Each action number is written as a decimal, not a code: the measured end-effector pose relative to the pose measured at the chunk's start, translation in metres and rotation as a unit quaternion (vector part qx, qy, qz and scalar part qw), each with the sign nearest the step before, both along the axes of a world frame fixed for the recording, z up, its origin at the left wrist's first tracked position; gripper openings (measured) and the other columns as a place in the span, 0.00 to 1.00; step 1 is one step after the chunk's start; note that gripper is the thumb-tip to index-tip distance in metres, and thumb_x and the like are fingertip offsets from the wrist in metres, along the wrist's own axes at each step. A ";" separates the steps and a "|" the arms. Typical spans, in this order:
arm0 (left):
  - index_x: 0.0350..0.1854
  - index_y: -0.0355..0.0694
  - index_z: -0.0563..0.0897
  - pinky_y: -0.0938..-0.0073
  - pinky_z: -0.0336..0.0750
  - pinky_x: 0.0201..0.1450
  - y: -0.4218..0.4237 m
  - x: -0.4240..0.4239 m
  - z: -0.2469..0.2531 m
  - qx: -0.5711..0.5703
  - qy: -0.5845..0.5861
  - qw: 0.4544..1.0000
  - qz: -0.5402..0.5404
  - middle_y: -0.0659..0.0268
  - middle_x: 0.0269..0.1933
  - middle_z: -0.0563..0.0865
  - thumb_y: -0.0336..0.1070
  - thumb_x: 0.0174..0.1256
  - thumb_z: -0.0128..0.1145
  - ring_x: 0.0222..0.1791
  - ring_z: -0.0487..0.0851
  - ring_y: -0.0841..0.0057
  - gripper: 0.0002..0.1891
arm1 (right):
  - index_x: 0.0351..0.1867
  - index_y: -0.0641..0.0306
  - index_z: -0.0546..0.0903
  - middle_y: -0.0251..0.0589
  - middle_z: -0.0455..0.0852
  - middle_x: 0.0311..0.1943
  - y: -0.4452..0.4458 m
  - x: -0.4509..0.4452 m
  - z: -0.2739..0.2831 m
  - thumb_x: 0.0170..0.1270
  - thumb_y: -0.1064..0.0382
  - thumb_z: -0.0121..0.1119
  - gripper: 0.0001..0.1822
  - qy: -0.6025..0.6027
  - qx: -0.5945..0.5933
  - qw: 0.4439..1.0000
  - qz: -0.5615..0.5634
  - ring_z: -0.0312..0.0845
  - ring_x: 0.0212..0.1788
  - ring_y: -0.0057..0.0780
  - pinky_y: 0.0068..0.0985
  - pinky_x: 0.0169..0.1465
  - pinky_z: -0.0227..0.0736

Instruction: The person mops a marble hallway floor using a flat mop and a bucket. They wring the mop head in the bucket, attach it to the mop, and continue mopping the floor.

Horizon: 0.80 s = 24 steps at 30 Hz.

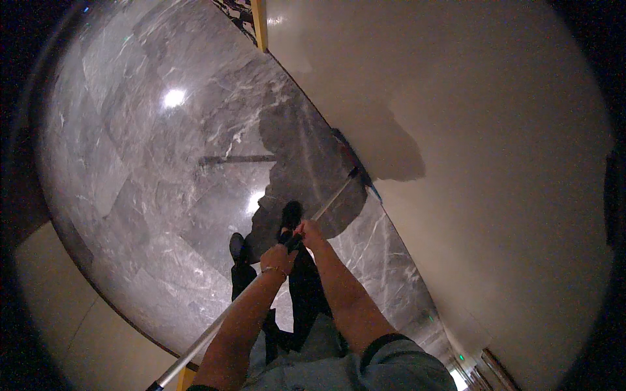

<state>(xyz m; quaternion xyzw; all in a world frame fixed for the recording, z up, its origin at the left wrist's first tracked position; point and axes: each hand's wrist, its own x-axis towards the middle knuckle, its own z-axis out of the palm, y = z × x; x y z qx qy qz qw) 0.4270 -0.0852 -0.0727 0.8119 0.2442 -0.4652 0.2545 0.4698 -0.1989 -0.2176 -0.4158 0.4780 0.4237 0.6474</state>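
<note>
A long mop with a metal pole [208, 337] runs diagonally across my body, from the lower left up to the right. My left hand [278, 259], with a bracelet at its wrist, grips the pole at a dark section. Just beyond it, my right hand [312, 234] is closed around the pole. At the far end, a dark flat mop head [359, 163] with a blue edge lies on the floor along the foot of the right-hand wall. My shadow partly darkens it, so its fine detail is hard to see.
Glossy grey marble-look flooring [161, 185] reflects bright lights. A plain pale wall [489, 195] borders it on the right, and another wall [83, 313] on the lower left. A yellowish upright edge [260, 27] stands at the top beside a dark-patterned area. My black shoes [292, 212] are close to the pole.
</note>
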 end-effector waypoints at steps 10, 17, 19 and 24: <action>0.34 0.34 0.80 0.60 0.76 0.40 0.021 -0.053 0.018 -0.023 -0.101 0.995 0.009 0.51 0.34 0.84 0.60 0.55 0.54 0.37 0.83 0.57 0.27 | 0.15 0.59 0.66 0.39 0.65 0.15 0.010 -0.040 0.040 0.59 0.66 0.43 0.13 -0.056 0.067 0.995 -0.045 0.64 0.20 0.35 0.35 0.32 0.68; 0.36 0.33 0.79 0.59 0.76 0.39 0.089 -0.124 0.078 0.003 -0.051 0.998 -0.039 0.48 0.32 0.83 0.68 0.48 0.55 0.36 0.82 0.55 0.35 | 0.21 0.61 0.66 0.37 0.66 0.16 0.059 -0.132 0.080 0.56 0.72 0.52 0.10 -0.109 0.039 0.986 -0.121 0.70 0.22 0.35 0.36 0.34 0.72; 0.36 0.35 0.78 0.58 0.75 0.41 0.111 -0.150 0.082 -0.009 -0.072 0.996 -0.047 0.48 0.32 0.83 0.68 0.47 0.55 0.37 0.82 0.54 0.34 | 0.26 0.62 0.66 0.38 0.67 0.17 0.078 -0.151 0.110 0.56 0.73 0.53 0.08 -0.160 0.038 0.975 -0.150 0.70 0.20 0.34 0.36 0.31 0.73; 0.37 0.37 0.79 0.58 0.74 0.42 0.136 -0.171 0.095 -0.082 -0.166 0.982 -0.036 0.49 0.33 0.83 0.66 0.47 0.57 0.38 0.81 0.53 0.32 | 0.30 0.62 0.65 0.37 0.68 0.18 0.093 -0.154 0.183 0.58 0.71 0.52 0.07 -0.248 -0.014 0.951 -0.183 0.72 0.22 0.30 0.34 0.30 0.73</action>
